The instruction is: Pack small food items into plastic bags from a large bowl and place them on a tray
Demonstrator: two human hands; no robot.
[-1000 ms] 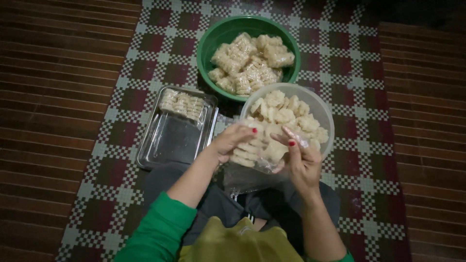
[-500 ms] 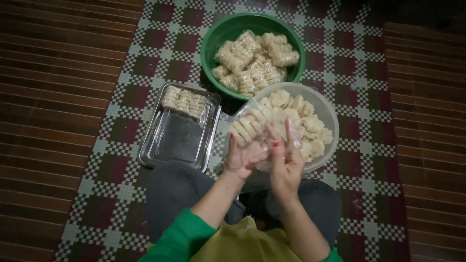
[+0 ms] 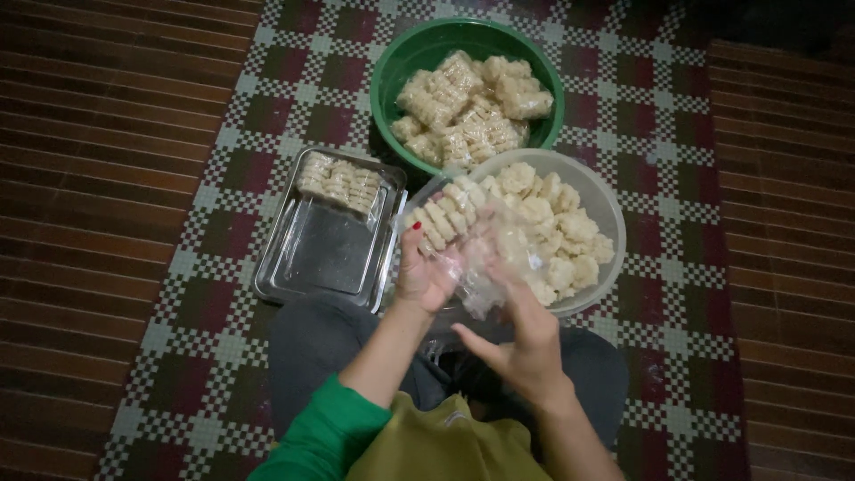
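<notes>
My left hand [image 3: 424, 272] grips a clear plastic bag of pale round crackers [image 3: 448, 219], a row of them stacked on edge, held over the near rim of the clear bowl [image 3: 608, 207]. My right hand [image 3: 519, 343] sits lower, palm up, fingers around the twisted loose end of the same bag [image 3: 485, 285]. The clear bowl holds loose pale crackers [image 3: 557, 227]. Behind it a green basin [image 3: 392, 67] is filled with several packed cracker bags [image 3: 463, 107].
A shiny metal tray [image 3: 325, 258] lies left of my hands with one packed bag [image 3: 339, 183] at its far end. Everything rests on a maroon-and-white checked mat [image 3: 223, 205] over a dark slatted floor [image 3: 98, 178]. My grey-trousered knees [image 3: 312, 343] are just below.
The bag has been lifted and tilted up toward the left. My right hand dropped from beside the left hand to below it, drawing the bag's loose end down.
</notes>
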